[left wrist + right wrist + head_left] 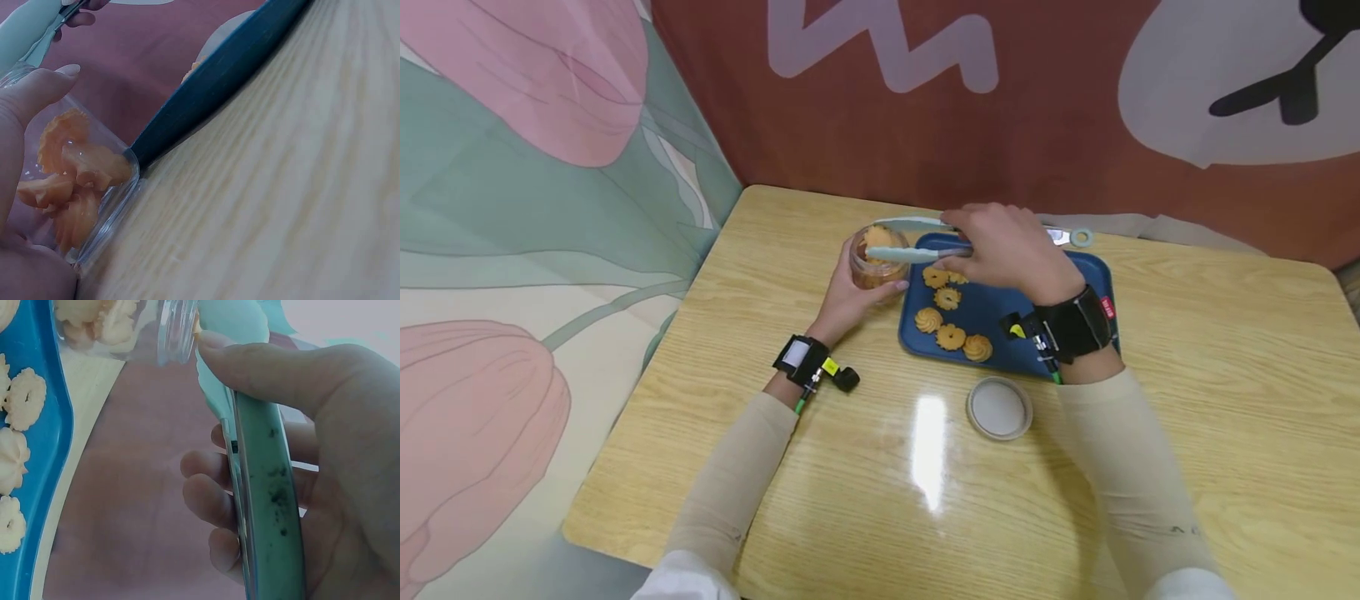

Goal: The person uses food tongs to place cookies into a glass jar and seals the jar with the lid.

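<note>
My left hand (850, 296) grips a clear plastic jar (876, 260) holding several orange cookies (69, 181) at the left edge of a blue tray (1000, 329). My right hand (1003, 250) holds pale green tongs (913, 240) by the arms, their tips over the jar's mouth with a cookie between them. Several swirl cookies (951, 321) lie on the tray. In the right wrist view my thumb and fingers (209, 503) wrap the tongs (265, 506), with the jar (125, 325) above. The left wrist view shows my thumb (34, 90) against the jar wall.
A round white jar lid (999, 407) lies on the wooden table (1187, 375) in front of the tray. A fabric backdrop (925, 100) rises behind and to the left of the table. The tongs' ring end (1081, 237) sticks out past the tray's far edge.
</note>
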